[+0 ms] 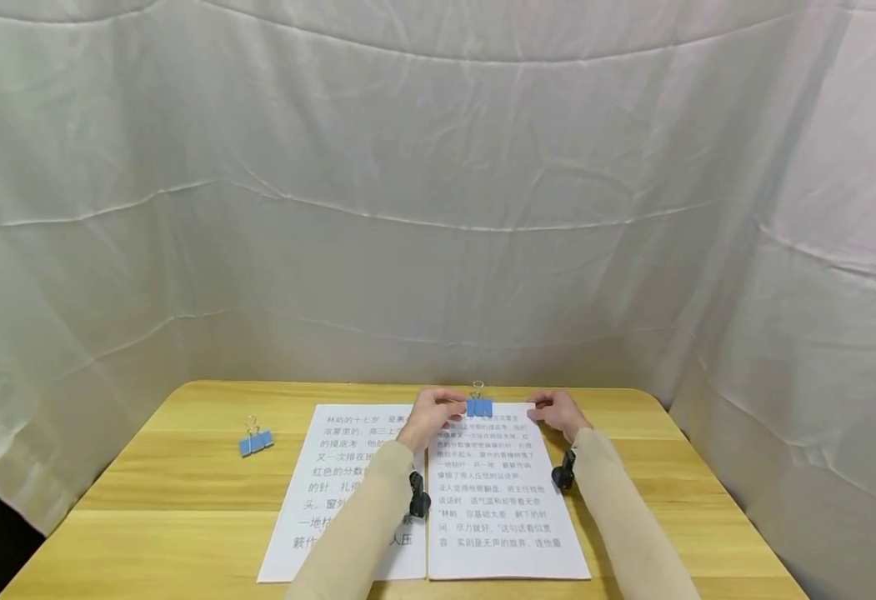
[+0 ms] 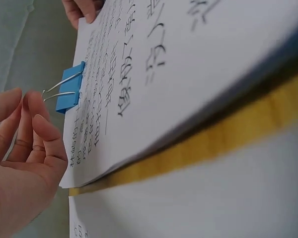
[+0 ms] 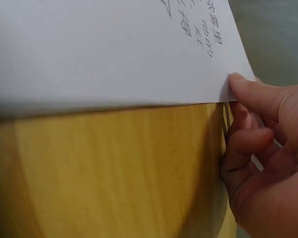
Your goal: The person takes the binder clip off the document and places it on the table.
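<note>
A blue binder clip sits on the top edge of the right-hand stack of printed paper. In the left wrist view its two wire handles stick out past the paper. Beside it is my left hand, fingers loosely bent and holding nothing, the fingertips right by the handles of the clip. My right hand pinches the stack's top right corner. The right wrist view shows that thumb on the upper sheet and the other fingers bent below the edge.
Another stack of printed paper lies just to the left, partly under my left forearm. A second blue binder clip rests on the wooden table at the left. A pale cloth curtain hangs behind and on both sides.
</note>
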### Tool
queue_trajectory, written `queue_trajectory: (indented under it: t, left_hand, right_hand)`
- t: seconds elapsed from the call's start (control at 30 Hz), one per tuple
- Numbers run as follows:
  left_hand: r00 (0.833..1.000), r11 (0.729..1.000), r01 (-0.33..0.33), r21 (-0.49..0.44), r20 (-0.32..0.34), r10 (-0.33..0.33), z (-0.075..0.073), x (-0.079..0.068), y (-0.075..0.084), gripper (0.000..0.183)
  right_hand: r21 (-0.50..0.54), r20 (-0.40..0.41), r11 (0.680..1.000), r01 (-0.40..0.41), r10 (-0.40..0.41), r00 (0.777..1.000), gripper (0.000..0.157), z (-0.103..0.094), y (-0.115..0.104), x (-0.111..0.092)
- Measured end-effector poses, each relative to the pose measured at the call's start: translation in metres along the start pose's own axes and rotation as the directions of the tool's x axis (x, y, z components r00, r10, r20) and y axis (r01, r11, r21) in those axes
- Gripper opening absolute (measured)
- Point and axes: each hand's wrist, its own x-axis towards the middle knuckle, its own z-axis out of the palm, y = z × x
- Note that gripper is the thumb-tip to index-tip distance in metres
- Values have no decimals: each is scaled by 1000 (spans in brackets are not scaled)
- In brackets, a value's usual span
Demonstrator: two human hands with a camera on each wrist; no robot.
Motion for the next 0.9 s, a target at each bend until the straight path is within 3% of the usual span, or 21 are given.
queue_trajectory:
  t: [0.27,0.47,0.73,0.9]
  left_hand:
    - [999,1000,-12,22,-36,12,9,5,4,29]
    - [999,998,-53,18,-7,53,16,12,6,38]
    - [1000,1000,-5,26,21,5,24,22,0,49]
    - [998,1000,-1,-21,59,2,26,22,2,53]
  right_hand:
    - [131,12,991,-8,6,1000,23,-2,1,-7]
    - [166,11,986,-9,7,1000,23,-5,5,-7]
    - [182,14,983,-22,20,1000,24,-4,7,-5]
    - [182,22,983,-23,20,1000,25,-5,7,-6]
